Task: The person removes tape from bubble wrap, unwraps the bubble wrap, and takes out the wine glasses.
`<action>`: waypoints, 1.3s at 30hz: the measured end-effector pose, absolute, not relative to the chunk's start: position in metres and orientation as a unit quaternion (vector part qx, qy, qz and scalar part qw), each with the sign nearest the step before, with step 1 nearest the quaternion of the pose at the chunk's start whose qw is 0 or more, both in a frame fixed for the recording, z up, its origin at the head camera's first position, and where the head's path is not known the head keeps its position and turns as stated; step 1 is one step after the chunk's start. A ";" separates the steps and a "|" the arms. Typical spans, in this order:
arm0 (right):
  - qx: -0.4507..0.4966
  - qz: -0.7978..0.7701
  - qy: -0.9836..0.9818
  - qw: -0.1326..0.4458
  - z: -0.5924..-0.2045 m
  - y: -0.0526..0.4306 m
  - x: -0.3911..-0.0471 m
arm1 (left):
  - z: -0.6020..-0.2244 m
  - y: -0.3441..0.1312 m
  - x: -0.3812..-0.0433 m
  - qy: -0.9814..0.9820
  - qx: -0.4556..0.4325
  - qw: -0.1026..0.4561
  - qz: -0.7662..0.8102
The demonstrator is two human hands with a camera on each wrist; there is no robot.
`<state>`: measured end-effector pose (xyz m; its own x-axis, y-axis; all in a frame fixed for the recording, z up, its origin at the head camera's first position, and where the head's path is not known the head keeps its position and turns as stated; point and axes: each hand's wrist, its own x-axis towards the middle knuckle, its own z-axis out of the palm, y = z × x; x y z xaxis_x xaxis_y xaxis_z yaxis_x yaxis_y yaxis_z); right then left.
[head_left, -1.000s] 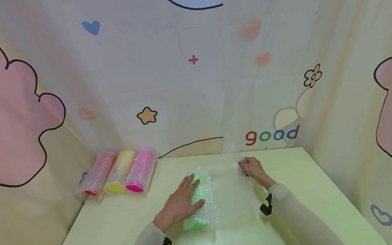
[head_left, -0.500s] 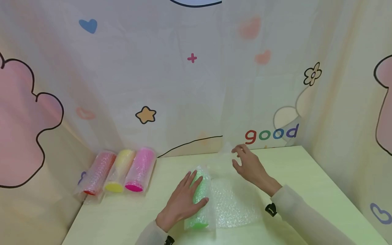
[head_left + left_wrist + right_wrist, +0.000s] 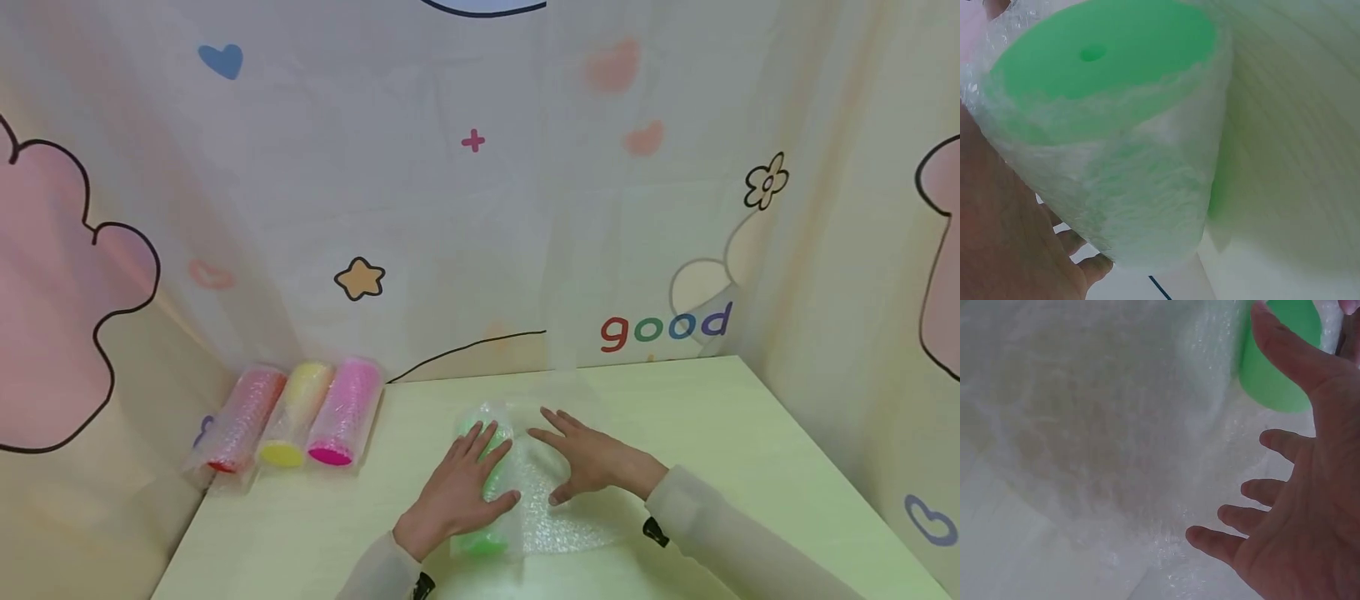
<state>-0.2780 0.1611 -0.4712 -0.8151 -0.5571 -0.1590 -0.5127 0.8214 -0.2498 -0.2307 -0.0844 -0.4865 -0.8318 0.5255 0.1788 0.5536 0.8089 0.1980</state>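
Note:
A green cylinder (image 3: pixel 1110 56) in bubble wrap lies on the table in front of me; its flat end with a small round hole shows in the left wrist view. My left hand (image 3: pixel 457 492) rests on top of it, fingers spread. From the cylinder a loose sheet of bubble wrap (image 3: pixel 558 525) spreads to the right over the table. Over that sheet is my right hand (image 3: pixel 596 458), its fingers apart and holding nothing, the thumb low near the sheet. In the right wrist view the right hand's fingers (image 3: pixel 1216 544) stretch across the clear wrap beside the green cylinder.
At the table's back left, three more wrapped cylinders lie side by side: a red one (image 3: pixel 247 421), a yellow one (image 3: pixel 296 412) and a pink one (image 3: pixel 345 412). A printed curtain (image 3: pixel 450 208) stands behind the table (image 3: pixel 787 500) and at its sides.
My right hand has let go of the wrap's far edge and come down and left, nearer the cylinder. The sheet now lies flatter. The left hand stays on the cylinder.

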 end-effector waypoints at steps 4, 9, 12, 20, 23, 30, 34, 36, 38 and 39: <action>-0.264 -0.099 0.950 0.136 -0.480 0.165 -0.282 | -0.490 -0.088 -0.232 -0.949 -0.284 0.072 -0.115; -0.248 -0.097 0.952 0.149 -0.487 0.172 -0.284 | -0.494 -0.094 -0.233 -0.950 -0.282 0.081 -0.107; -0.241 -0.107 0.951 0.161 -0.491 0.175 -0.283 | -0.494 -0.096 -0.233 -0.951 -0.280 0.078 -0.104; -0.226 -0.108 0.951 0.181 -0.498 0.183 -0.280 | -0.494 -0.097 -0.233 -0.953 -0.276 0.056 -0.114; -0.223 -0.111 0.951 0.183 -0.496 0.186 -0.281 | -0.493 -0.098 -0.233 -0.953 -0.275 0.060 -0.114; -0.226 -0.114 0.949 0.186 -0.489 0.192 -0.284 | -0.490 -0.099 -0.234 -0.954 -0.268 0.059 -0.121; -0.233 -0.114 0.948 0.183 -0.487 0.194 -0.286 | -0.490 -0.099 -0.234 -0.955 -0.263 0.057 -0.124; -0.235 -0.115 0.947 0.184 -0.487 0.196 -0.285 | -0.489 -0.099 -0.234 -0.955 -0.261 0.054 -0.131; -0.233 -0.114 0.948 0.186 -0.488 0.198 -0.285 | -0.489 -0.098 -0.233 -0.954 -0.261 0.055 -0.136; -0.233 -0.113 0.948 0.187 -0.489 0.198 -0.284 | -0.489 -0.097 -0.232 -0.954 -0.263 0.058 -0.136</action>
<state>-0.2844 0.1984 -0.4891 -0.8220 -0.4831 -0.3015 -0.3988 0.8663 -0.3009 -0.2321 -0.0968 -0.4888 -0.8553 0.4851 0.1822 0.5167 0.8252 0.2284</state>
